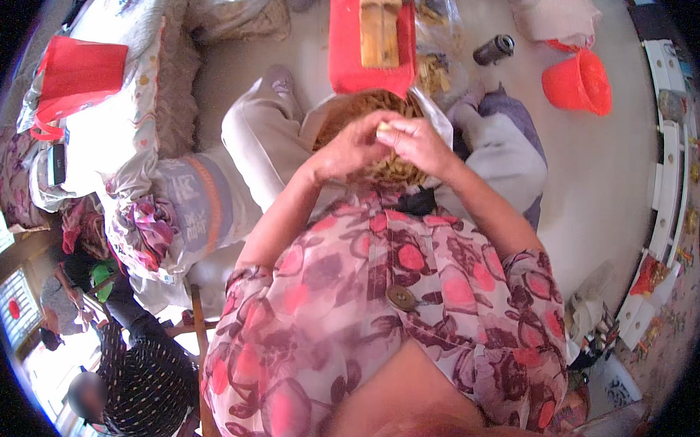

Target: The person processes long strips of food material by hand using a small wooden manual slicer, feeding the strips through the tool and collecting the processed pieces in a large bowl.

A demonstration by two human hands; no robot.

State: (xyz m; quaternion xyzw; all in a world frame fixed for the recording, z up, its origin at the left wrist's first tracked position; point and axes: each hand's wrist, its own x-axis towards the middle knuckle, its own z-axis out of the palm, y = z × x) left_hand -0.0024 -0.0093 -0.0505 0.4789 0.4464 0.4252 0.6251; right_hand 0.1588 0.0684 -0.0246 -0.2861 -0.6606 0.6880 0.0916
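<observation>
My left hand [351,150] and my right hand [422,147] meet in front of me with fingers bent and closed together. A small pale-yellow piece [384,127] shows at their fingertips; its kind cannot be made out. Right below them is a heap of yellow-brown strip-like pieces [399,172], in a white bag or cloth [440,117] between my knees. The hands partly cover the heap. Just beyond it stands a red stool or box [345,66], with a yellowish wooden block-like tool [380,32] lying on top.
Clear plastic bags with brownish pieces [433,72] lie right of the red stool. Farther right are a dark can [494,50] and a red bucket [577,81]. A stuffed sack [202,204] and a red bag [83,78] are at left. Another person [147,381] is at lower left.
</observation>
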